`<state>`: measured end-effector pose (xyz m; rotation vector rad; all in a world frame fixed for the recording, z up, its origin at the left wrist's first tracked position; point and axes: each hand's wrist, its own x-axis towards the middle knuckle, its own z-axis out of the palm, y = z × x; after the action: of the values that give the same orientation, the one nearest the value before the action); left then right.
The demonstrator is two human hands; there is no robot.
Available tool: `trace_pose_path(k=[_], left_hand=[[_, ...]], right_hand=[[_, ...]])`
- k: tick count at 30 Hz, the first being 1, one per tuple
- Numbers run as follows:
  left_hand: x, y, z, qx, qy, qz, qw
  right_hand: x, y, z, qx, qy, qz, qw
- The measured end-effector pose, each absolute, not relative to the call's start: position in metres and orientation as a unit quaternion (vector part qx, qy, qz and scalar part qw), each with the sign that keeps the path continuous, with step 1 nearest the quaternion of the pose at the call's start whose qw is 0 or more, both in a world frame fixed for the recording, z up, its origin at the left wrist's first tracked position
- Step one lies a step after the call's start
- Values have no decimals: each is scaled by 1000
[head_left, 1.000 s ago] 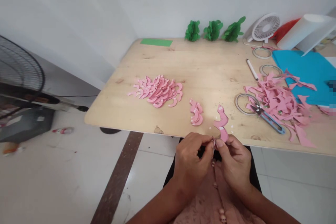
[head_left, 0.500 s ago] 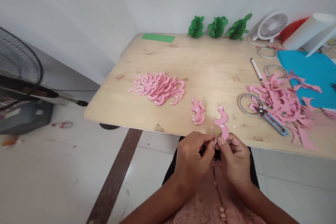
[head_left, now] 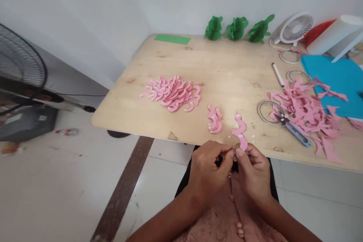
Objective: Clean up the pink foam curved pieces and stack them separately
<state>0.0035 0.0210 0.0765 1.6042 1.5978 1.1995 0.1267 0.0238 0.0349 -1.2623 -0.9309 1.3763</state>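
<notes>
At the table's front edge my two hands meet, fingertips close together. My left hand (head_left: 211, 166) is closed in a pinch on a small bit of pink paper, mostly hidden by the fingers. My right hand (head_left: 253, 172) is closed on the same bit, thumb against forefinger. A wavy pink paper cutout (head_left: 239, 130) with small white patches lies just beyond, its near end reaching the right fingers. To its left sits a small stack of curved pink cutouts (head_left: 214, 119). Farther left is a large pile of similar curved pink pieces (head_left: 177, 94).
On the right are pink scraps (head_left: 304, 109), a blue-handled cutting tool (head_left: 296, 132), tape rings (head_left: 262, 112), a white marker (head_left: 278, 74) and blue sheets (head_left: 334, 73). Green paper shapes (head_left: 236, 29) and a small white fan (head_left: 297, 28) stand along the wall. A larger fan (head_left: 21, 68) stands left.
My view has shifted slightly. Both hands keep their pinch at the table edge, with only slight finger movement; the paper pieces lie as before.
</notes>
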Motion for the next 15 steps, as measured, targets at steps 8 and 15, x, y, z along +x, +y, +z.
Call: trace_pose_path(k=[8, 15], left_hand=[[2, 22, 77, 587, 605, 437, 313], [3, 22, 77, 598, 611, 429, 291]], right_hand=[[128, 21, 32, -516, -378, 583, 500], [128, 23, 31, -503, -378, 581, 517]])
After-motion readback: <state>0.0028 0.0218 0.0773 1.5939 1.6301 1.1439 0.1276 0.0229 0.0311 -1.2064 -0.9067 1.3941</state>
